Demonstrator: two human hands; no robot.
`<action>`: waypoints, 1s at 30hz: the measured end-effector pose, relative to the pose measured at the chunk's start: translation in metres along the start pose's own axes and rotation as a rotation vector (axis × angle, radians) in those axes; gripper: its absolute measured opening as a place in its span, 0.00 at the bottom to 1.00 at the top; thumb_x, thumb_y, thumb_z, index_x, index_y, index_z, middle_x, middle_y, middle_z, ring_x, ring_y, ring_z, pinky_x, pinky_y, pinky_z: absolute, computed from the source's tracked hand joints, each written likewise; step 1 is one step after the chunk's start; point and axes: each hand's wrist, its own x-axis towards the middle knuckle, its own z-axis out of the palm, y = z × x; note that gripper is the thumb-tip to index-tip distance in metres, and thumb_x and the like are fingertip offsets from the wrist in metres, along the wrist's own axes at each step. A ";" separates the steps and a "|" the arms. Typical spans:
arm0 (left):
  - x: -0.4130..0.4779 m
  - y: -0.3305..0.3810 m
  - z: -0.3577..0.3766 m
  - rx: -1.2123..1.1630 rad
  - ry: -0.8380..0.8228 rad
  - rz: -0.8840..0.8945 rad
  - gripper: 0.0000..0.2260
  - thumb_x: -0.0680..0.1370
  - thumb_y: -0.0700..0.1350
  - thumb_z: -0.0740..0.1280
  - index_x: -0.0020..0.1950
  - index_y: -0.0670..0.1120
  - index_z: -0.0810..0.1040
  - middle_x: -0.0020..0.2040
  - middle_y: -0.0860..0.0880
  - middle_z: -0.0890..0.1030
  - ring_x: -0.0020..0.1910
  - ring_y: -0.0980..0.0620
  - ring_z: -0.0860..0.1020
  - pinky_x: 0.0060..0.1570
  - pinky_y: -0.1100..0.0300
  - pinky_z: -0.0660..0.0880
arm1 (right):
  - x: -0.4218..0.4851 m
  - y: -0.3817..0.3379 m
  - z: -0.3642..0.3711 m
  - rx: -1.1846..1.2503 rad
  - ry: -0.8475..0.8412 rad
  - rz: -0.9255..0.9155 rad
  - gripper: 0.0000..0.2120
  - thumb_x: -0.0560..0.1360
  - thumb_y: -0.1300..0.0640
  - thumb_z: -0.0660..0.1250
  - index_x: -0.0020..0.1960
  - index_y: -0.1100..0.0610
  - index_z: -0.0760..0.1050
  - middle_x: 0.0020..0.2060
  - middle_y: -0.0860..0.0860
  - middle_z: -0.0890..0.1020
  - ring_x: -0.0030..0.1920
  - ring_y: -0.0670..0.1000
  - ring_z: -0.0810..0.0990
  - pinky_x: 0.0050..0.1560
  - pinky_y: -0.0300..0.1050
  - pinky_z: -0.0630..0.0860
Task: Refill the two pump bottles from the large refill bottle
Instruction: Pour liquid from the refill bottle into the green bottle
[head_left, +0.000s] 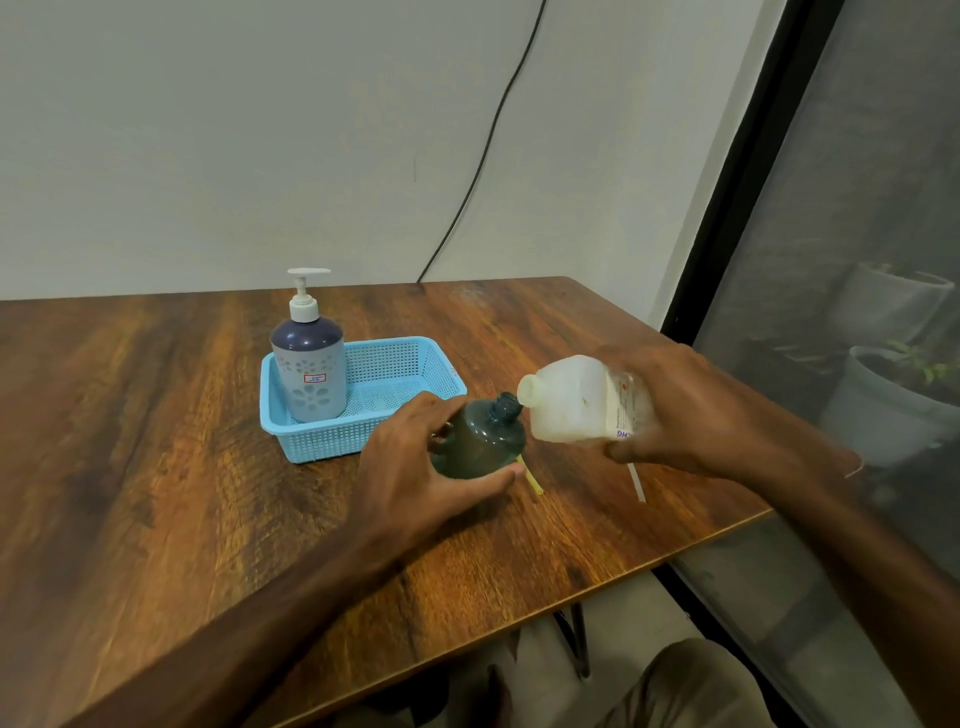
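Note:
A dark green pump bottle (480, 441) with its pump off stands on the wooden table (156, 441); my left hand (410, 467) grips its body. My right hand (691, 410) holds the large white refill bottle (576, 400) tilted on its side, its open mouth right beside the dark bottle's neck. A second pump bottle (311, 364), blue-grey with a white pump fitted, stands upright in the light blue basket (415, 364). A yellowish tube (532, 480) and a white tube (636, 486) lie on the table, partly hidden under the bottles and hands.
The table's right edge (727, 525) runs close under my right hand. A black cable (483, 156) hangs down the wall behind. A dark screened window with plant pots (883, 395) is at the right. My knee (691, 686) shows below the table.

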 end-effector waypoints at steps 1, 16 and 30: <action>0.000 0.001 0.000 -0.012 0.010 -0.004 0.36 0.66 0.71 0.75 0.68 0.54 0.78 0.58 0.57 0.81 0.57 0.60 0.78 0.49 0.59 0.82 | -0.001 0.001 0.002 0.042 -0.018 0.015 0.40 0.63 0.48 0.82 0.72 0.48 0.70 0.60 0.45 0.78 0.56 0.46 0.76 0.47 0.32 0.72; 0.001 0.001 0.003 -0.101 0.059 -0.144 0.33 0.63 0.69 0.79 0.64 0.59 0.76 0.58 0.63 0.80 0.58 0.65 0.76 0.54 0.63 0.80 | -0.002 0.001 0.055 0.580 0.199 0.238 0.36 0.59 0.48 0.83 0.65 0.54 0.78 0.60 0.48 0.83 0.56 0.48 0.83 0.49 0.47 0.84; 0.003 -0.002 0.007 -0.172 0.058 -0.248 0.33 0.61 0.68 0.80 0.62 0.60 0.76 0.57 0.65 0.80 0.57 0.67 0.77 0.55 0.59 0.82 | -0.002 0.003 0.087 0.795 0.386 0.370 0.34 0.63 0.56 0.83 0.67 0.55 0.76 0.63 0.51 0.81 0.58 0.47 0.80 0.46 0.37 0.78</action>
